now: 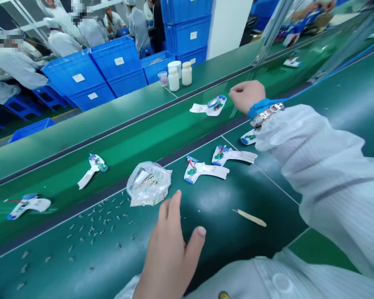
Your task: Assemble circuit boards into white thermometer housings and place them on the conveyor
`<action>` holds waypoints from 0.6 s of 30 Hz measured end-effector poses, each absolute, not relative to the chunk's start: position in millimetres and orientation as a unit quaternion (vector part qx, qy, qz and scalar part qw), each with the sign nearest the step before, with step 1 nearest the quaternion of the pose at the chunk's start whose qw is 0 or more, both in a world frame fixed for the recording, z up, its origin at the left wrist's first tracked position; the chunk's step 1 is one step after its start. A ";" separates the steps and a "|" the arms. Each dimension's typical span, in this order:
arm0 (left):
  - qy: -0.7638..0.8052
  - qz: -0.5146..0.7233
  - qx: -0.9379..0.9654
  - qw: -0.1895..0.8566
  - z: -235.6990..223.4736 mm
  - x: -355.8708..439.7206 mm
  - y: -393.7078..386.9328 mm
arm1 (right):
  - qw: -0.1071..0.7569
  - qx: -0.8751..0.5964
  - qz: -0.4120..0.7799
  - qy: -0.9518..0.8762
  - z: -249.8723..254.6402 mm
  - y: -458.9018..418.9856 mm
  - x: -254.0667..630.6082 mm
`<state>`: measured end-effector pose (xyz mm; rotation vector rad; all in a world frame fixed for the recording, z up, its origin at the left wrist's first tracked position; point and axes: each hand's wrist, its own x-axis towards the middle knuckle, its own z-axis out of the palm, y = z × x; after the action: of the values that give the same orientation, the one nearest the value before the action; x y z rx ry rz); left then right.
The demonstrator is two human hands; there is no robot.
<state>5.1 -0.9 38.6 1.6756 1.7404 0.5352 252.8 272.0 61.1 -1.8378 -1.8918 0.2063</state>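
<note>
My right hand [248, 96] is over the green conveyor belt, fingers curled and tips together; whether anything is between them is hidden. Just left of its fingertips lies a white pistol-shaped plastic shell [200, 108] with blue parts and wires. My left hand [171, 249] hovers low over the green worktop, fingers stretched and thumb apart, holding nothing. Beyond it sit a clear plastic bag [149, 182] of small parts and two similar shells, a nearer one [207, 170] and a farther one [240, 155]. Another shell [248, 137] is partly covered by my right sleeve.
Small metal pieces [104, 222] are scattered at left. A thin pointed tool with a cream handle [252, 218] lies right of my left hand. The belt [149, 135] carries more shells. White bottles [173, 79] and blue crates [73, 79] stand beyond. A blue cord [333, 74] runs from my right wrist.
</note>
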 end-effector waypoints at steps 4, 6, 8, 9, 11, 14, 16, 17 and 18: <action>0.643 0.165 0.671 0.332 35.4 4.8 0.2 | 0.117 -0.682 0.102 -0.715 28.5 258.9 276.2; 0.651 0.153 0.661 0.340 36.1 7.0 0.9 | 0.046 -0.663 0.134 -0.735 3.3 240.2 279.9; 0.650 0.129 0.651 0.372 38.1 9.1 2.1 | -0.005 -0.657 0.151 -0.739 -21.4 221.1 281.8; 0.646 0.113 0.647 0.389 39.3 10.0 2.8 | -0.021 -0.659 0.153 -0.736 -32.0 212.8 282.4; 0.636 0.091 0.643 0.416 41.1 11.3 4.6 | -0.039 -0.666 0.156 -0.729 -48.1 200.7 282.8; 0.626 0.093 0.635 0.443 41.7 11.8 7.0 | -0.046 -0.671 0.166 -0.721 -59.6 192.3 281.4; 0.623 0.103 0.628 0.455 40.5 11.1 8.0 | -0.045 -0.674 0.176 -0.716 -61.7 189.2 279.8; 0.623 0.107 0.625 0.458 39.6 10.4 8.3 | -0.042 -0.675 0.180 -0.715 -61.7 187.4 279.0; 0.623 0.111 0.623 0.460 38.5 9.7 8.4 | -0.036 -0.674 0.184 -0.714 -61.1 185.3 278.4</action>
<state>9.7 8.4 38.5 1.5338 1.5333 0.2730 278.4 185.3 -61.1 -2.1679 -2.2964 0.5924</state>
